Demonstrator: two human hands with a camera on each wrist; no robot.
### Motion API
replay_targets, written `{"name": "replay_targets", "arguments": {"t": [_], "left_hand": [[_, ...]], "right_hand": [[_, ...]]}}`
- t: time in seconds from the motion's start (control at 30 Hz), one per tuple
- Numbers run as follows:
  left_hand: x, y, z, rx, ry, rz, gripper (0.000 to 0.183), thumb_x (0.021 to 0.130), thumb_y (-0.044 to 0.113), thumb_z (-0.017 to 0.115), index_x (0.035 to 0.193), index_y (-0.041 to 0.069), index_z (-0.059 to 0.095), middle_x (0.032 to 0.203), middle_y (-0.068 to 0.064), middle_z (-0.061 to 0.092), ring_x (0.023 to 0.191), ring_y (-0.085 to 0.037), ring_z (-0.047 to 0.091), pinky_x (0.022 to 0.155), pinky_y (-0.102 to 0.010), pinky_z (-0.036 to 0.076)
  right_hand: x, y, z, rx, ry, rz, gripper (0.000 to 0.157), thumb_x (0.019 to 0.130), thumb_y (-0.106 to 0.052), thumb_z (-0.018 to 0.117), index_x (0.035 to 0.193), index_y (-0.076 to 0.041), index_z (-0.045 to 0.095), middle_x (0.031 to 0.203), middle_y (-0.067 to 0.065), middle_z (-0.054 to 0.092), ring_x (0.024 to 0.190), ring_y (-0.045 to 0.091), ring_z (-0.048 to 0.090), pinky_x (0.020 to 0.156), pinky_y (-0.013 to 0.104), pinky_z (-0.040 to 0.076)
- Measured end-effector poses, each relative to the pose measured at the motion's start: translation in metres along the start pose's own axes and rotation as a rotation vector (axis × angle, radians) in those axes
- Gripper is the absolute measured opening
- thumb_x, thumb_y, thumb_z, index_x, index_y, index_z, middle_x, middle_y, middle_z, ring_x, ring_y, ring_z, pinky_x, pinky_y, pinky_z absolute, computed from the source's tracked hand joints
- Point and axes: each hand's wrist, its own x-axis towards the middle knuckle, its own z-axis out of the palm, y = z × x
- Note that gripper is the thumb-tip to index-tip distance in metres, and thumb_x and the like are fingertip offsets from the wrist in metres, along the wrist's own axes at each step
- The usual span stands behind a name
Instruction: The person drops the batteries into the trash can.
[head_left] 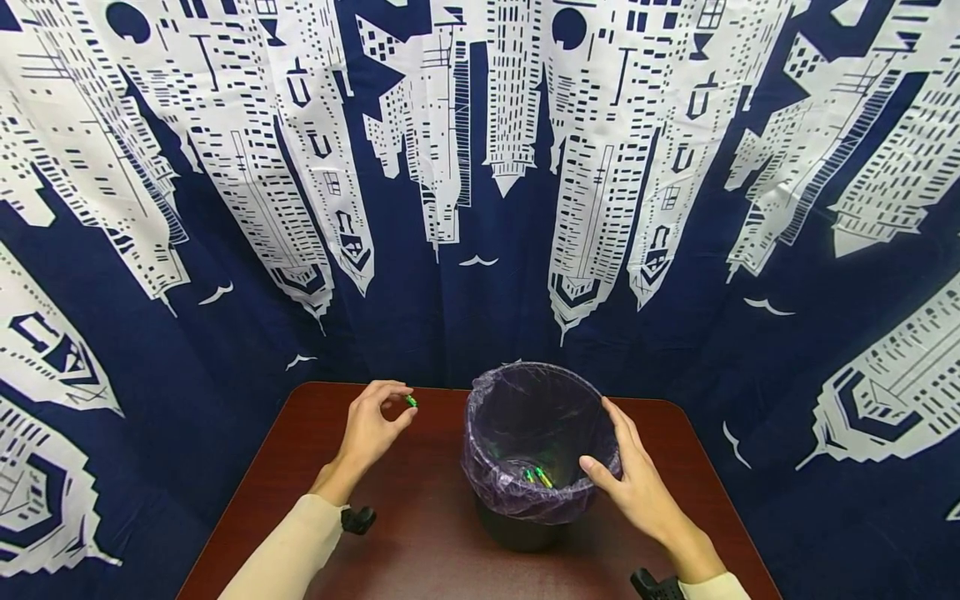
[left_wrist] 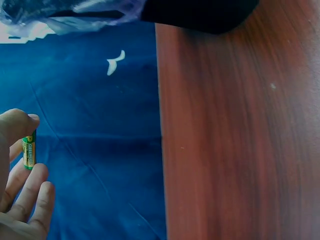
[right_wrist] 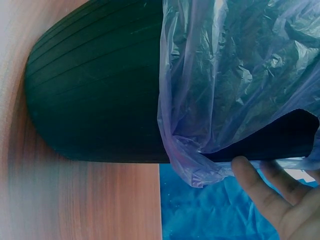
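Over the left part of the table, my left hand (head_left: 371,423) pinches a small green-and-gold battery (left_wrist: 30,151) between thumb and fingertips. It is held in the air, left of a dark trash bin (head_left: 517,529). The bin stands upright, lined with a translucent purple bag (head_left: 487,479) folded over its rim. Several green-and-gold batteries (head_left: 542,477) lie at the bottom inside. At the bin's right side, my right hand (head_left: 637,479) rests against the rim with fairly straight fingers, thumb apart from them. In the right wrist view its fingertips (right_wrist: 241,164) touch the bin's lined edge.
The reddish-brown wooden table (head_left: 405,533) has rounded far corners. Close behind it hangs a navy curtain (head_left: 405,325) printed with white buildings. Small black wrist cameras sit on both wrists, the left camera (head_left: 358,521) near the table surface.
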Motion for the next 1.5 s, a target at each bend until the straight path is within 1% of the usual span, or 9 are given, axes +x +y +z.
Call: {"name": "replay_targets", "arguments": {"t": [0.2,0.37,0.47,0.63,0.83,1.0,1.13,1.27,1.5], "left_hand": [[0.011,0.019,-0.007,-0.013,0.011,0.068,0.038,0.088,0.005,0.102,0.123,0.008,0.088,0.128,-0.012,0.082,0.108,-0.027,0.085,0.098,-0.048,0.072],[0.020,0.033,-0.011,-0.036,0.023,0.114,0.037,0.088,0.005,0.102,0.122,0.007,0.088,0.128,-0.011,0.082,0.109,-0.027,0.085,0.098,-0.046,0.072],[0.024,0.043,-0.012,-0.053,0.024,0.141,0.037,0.088,0.004,0.102,0.122,0.007,0.088,0.128,-0.011,0.083,0.110,-0.028,0.084,0.097,-0.048,0.072],[0.031,0.061,-0.016,-0.085,0.016,0.181,0.037,0.089,0.004,0.101,0.124,0.006,0.088,0.129,-0.012,0.082,0.111,-0.030,0.084,0.097,-0.056,0.072],[0.041,0.083,-0.019,-0.082,-0.005,0.211,0.036,0.092,0.008,0.100,0.125,0.009,0.087,0.131,-0.013,0.082,0.111,-0.029,0.083,0.098,-0.054,0.072],[0.050,0.102,-0.019,-0.094,-0.033,0.233,0.035,0.092,0.008,0.100,0.125,0.009,0.086,0.132,-0.013,0.082,0.112,-0.029,0.083,0.101,-0.052,0.072],[0.057,0.117,-0.018,-0.106,-0.067,0.234,0.034,0.092,0.009,0.100,0.124,0.008,0.087,0.130,-0.009,0.081,0.114,-0.027,0.084,0.102,-0.049,0.071],[0.063,0.133,-0.015,-0.115,-0.100,0.253,0.033,0.093,0.010,0.100,0.124,0.007,0.087,0.129,-0.007,0.081,0.113,-0.026,0.083,0.102,-0.049,0.071],[0.072,0.154,-0.007,-0.109,-0.174,0.272,0.034,0.095,0.015,0.099,0.127,0.011,0.087,0.131,-0.007,0.081,0.113,-0.025,0.081,0.104,-0.049,0.070]], "right_hand": [[0.002,0.002,0.000,0.006,0.005,-0.007,0.102,0.104,-0.030,0.080,0.186,-0.011,0.023,0.191,0.023,0.027,0.172,0.061,0.033,0.124,0.095,0.031],[0.002,0.001,0.000,0.009,0.004,-0.007,0.102,0.104,-0.030,0.080,0.185,-0.009,0.023,0.190,0.023,0.027,0.171,0.061,0.033,0.124,0.096,0.031],[0.001,0.001,0.001,0.005,0.005,-0.005,0.102,0.104,-0.030,0.080,0.186,-0.011,0.024,0.190,0.023,0.028,0.170,0.061,0.034,0.123,0.096,0.032],[0.000,0.001,0.001,0.003,0.006,-0.004,0.102,0.103,-0.030,0.080,0.186,-0.012,0.024,0.189,0.024,0.028,0.170,0.062,0.035,0.123,0.096,0.032],[0.001,0.001,0.001,0.008,0.006,-0.004,0.101,0.104,-0.029,0.080,0.185,-0.009,0.024,0.189,0.025,0.028,0.169,0.063,0.035,0.123,0.096,0.032],[0.001,0.000,0.001,0.014,0.006,-0.001,0.101,0.103,-0.029,0.081,0.186,-0.011,0.024,0.189,0.025,0.027,0.169,0.063,0.035,0.122,0.096,0.032],[0.001,0.001,0.001,0.017,0.005,-0.002,0.102,0.103,-0.028,0.081,0.186,-0.011,0.024,0.190,0.025,0.027,0.170,0.062,0.034,0.122,0.096,0.032],[0.001,0.002,0.001,0.021,0.005,-0.002,0.102,0.103,-0.027,0.081,0.185,-0.010,0.024,0.190,0.025,0.027,0.170,0.062,0.033,0.122,0.096,0.032],[0.001,0.001,0.002,0.034,0.005,0.004,0.102,0.103,-0.027,0.081,0.186,-0.012,0.023,0.190,0.026,0.026,0.171,0.063,0.031,0.122,0.097,0.031]]}}
